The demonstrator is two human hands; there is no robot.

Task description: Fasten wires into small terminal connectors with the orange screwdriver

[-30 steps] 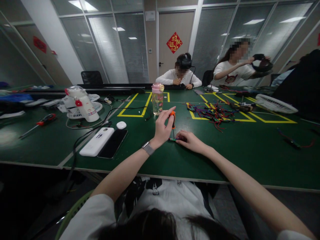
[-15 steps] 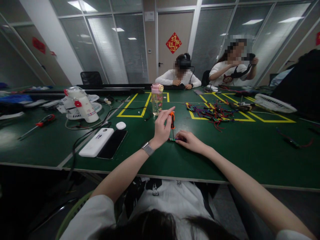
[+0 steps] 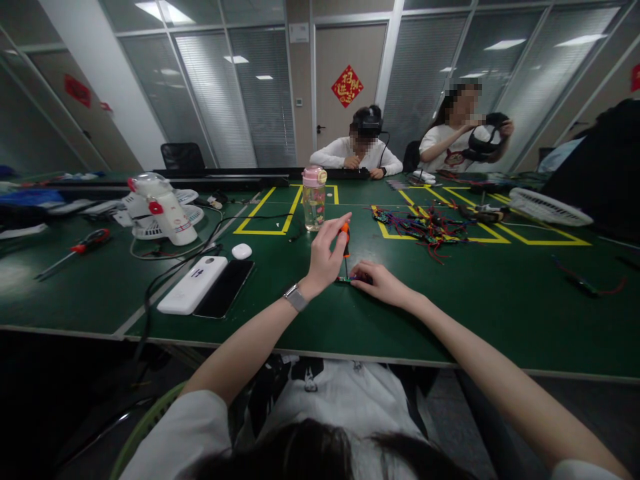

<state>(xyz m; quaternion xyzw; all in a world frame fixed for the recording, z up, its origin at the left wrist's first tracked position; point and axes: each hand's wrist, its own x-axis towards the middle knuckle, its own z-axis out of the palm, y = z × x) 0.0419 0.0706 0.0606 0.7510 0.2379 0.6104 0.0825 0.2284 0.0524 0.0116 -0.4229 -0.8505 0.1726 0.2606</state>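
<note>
My left hand [image 3: 326, 257], with a watch on its wrist, is closed around the handle of an orange and black screwdriver [image 3: 346, 241]. The screwdriver stands upright, its thin shaft pointing down onto a small green circuit board [image 3: 344, 279] on the table. My right hand [image 3: 376, 281] rests on the table with its fingers closed on the right end of that board, where some coloured wire shows. The fingertips hide part of the board. Beyond my left hand stands a clear bottle with a pink lid [image 3: 315, 200].
A tangled pile of wired circuit boards [image 3: 425, 223] lies beyond my right hand; one wired board [image 3: 583, 281] sits apart, far right. To the left are a black phone [image 3: 224, 288], a white power bank [image 3: 193, 285], a white case [image 3: 242, 251] and a red screwdriver [image 3: 83, 248]. Two people sit opposite.
The screwdriver's handle has turned slightly within my left hand, while both hands stay nearly in place. Across the table, one person has lowered and turned a black headset.
</note>
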